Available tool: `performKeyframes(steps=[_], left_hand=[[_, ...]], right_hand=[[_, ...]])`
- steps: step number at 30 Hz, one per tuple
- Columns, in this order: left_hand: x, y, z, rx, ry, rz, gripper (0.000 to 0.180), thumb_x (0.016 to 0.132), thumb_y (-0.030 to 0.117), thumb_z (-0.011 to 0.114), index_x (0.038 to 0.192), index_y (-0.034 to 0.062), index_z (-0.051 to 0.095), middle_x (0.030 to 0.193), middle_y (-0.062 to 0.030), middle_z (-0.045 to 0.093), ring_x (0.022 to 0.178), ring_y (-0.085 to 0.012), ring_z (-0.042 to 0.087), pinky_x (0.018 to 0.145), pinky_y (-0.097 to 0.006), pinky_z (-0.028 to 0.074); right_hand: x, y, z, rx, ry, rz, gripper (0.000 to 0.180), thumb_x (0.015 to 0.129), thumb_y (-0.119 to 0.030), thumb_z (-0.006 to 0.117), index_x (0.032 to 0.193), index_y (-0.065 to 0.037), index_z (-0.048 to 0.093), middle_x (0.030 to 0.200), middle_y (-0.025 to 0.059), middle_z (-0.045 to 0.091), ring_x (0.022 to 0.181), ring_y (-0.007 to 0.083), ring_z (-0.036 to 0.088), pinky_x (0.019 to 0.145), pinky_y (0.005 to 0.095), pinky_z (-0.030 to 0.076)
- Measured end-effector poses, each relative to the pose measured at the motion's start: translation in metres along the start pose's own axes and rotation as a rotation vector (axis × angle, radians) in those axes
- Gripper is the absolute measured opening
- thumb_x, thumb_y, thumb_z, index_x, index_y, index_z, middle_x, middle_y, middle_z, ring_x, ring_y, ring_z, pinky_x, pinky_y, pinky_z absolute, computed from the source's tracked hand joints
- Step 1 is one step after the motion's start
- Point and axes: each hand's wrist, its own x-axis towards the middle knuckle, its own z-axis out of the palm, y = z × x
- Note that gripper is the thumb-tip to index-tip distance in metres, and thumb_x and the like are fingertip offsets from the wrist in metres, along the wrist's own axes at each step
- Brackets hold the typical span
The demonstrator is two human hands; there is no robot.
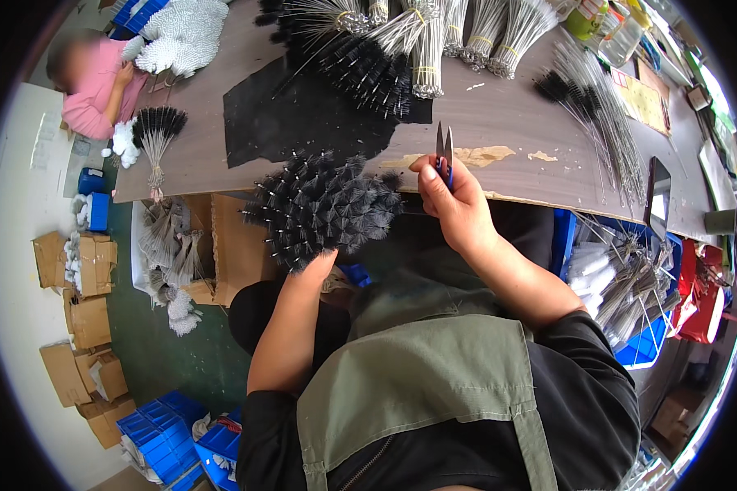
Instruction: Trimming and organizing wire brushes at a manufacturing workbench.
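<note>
A dense bundle of black-bristled wire brushes (323, 209) is held up at the table's near edge, bristle heads toward me. My left hand (326, 260) is beneath it; the fingers are hidden behind the bristles, but the bundle rests in its grip. To the right, my right hand (458, 204) is closed around small scissors (444, 146) with dark blue handles. Their blades point away from me, tips slightly parted, over the table edge and apart from the brushes. A black sheet (303, 114) lies on the table just beyond the bundle.
Tied brush bundles (430, 61) lie along the table's far side. Loose brushes (594, 106) and a phone (657, 192) are at right. Blue crates (643, 348) of brushes stand below. At left are a small brush bundle (159, 135), cardboard boxes (86, 319) and a person in pink (98, 94).
</note>
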Motion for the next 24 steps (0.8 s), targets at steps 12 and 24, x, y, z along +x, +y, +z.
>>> performKeyframes(steps=[12, 24], left_hand=[[0.008, 0.012, -0.002, -0.170, -0.103, 0.033, 0.038, 0.090, 0.026, 0.056, 0.122, 0.0063, 0.059, 0.124, -0.0135, 0.058, 0.118, -0.0320, 0.050, 0.105, -0.044, 0.036], [0.011, 0.030, -0.005, -0.354, -0.182, 0.035, 0.039, 0.091, 0.026, 0.054, 0.124, 0.0063, 0.057, 0.126, -0.0134, 0.056, 0.119, -0.0316, 0.050, 0.106, -0.043, 0.036]], right_hand=[[-0.022, -0.005, -0.009, -0.161, -0.055, -0.034, 0.010, 0.091, -0.012, 0.064, 0.097, -0.004, 0.061, 0.080, -0.0050, 0.055, 0.070, 0.0035, 0.047, 0.064, 0.0199, 0.041], [-0.012, -0.020, -0.002, -0.742, -0.248, -0.569, 0.035, 0.068, 0.004, 0.068, 0.100, -0.009, 0.068, 0.081, 0.0075, 0.055, 0.070, 0.0254, 0.059, 0.062, 0.0327, 0.049]])
